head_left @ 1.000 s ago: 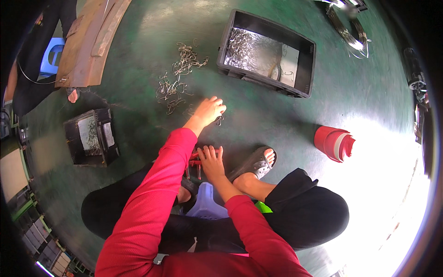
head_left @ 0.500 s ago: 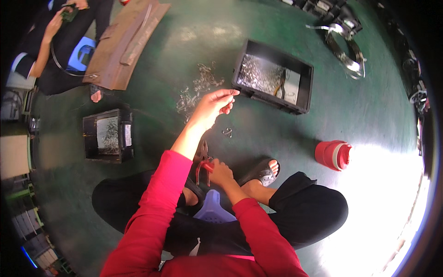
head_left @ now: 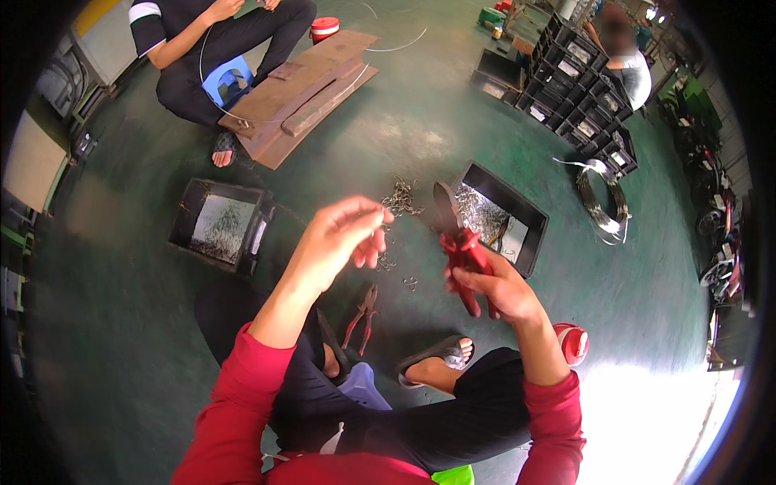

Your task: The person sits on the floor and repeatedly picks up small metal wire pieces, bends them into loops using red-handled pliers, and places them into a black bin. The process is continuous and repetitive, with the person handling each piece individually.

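My right hand [head_left: 505, 291] is wrapped round the red handles of a pair of pliers [head_left: 462, 246], their dark jaws pointing up and away. To the left, my left hand [head_left: 339, 238] is raised with thumb and fingertips pressed together; whatever they pinch is too small and blurred to name. Beyond and below its fingers, small bent wire pieces [head_left: 402, 196] lie in a loose pile on the green floor, with a few strays [head_left: 410, 283] nearer me. A second pair of red-handled pliers [head_left: 361, 319] rests on the floor by my feet.
A black bin [head_left: 529, 252] of metal pieces sits behind the pliers, and another [head_left: 263, 230] stands left. Farther off are cardboard sheets [head_left: 323, 89], a seated person, stacked black crates [head_left: 566, 101] and a wire coil [head_left: 602, 202]. A red container [head_left: 572, 343] stands right.
My right hand has risen from beside my feet, bringing one pair of pliers up and to the right. My left hand has drawn back from near the black bin. The view has tilted upward.
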### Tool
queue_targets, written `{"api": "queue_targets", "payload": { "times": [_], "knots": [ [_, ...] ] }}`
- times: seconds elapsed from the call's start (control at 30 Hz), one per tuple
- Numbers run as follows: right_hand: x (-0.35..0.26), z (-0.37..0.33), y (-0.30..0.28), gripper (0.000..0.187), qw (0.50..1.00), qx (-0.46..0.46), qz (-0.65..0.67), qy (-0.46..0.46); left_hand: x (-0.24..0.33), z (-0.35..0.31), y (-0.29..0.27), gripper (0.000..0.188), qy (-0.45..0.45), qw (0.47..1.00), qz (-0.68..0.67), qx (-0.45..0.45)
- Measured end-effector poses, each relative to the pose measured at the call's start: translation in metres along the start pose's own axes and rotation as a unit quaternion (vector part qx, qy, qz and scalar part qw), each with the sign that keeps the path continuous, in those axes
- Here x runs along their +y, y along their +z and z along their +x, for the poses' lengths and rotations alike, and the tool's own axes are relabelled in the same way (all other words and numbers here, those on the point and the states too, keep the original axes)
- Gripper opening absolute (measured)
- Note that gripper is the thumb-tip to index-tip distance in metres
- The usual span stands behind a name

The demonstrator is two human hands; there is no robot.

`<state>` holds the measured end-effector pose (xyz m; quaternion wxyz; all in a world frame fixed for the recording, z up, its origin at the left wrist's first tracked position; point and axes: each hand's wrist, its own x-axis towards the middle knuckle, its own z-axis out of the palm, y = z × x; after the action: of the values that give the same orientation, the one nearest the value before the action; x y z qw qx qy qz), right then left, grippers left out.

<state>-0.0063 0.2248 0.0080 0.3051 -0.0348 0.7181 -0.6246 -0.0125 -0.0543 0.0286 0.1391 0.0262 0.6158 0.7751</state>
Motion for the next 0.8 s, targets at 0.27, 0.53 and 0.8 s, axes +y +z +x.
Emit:
{"api": "queue_targets", "payload": {
  "times": [0.27,0.53,0.8],
  "knots": [
    [-0.013,-0.026,0.032,0.045,0.988,-0.091,0.121,0.036,-0.016,-0.015,0.008,0.027,-0.020,1.000,-0.011,-0.007],
    [-0.007,-0.027,0.036,0.061,0.982,-0.133,0.105,0.085,-0.021,-0.011,0.002,0.027,-0.056,0.994,-0.089,-0.004],
    [-0.003,-0.025,0.034,0.061,0.983,-0.148,0.073,0.082,-0.022,-0.007,0.001,0.027,-0.079,0.991,-0.103,-0.026]
  ]
}}
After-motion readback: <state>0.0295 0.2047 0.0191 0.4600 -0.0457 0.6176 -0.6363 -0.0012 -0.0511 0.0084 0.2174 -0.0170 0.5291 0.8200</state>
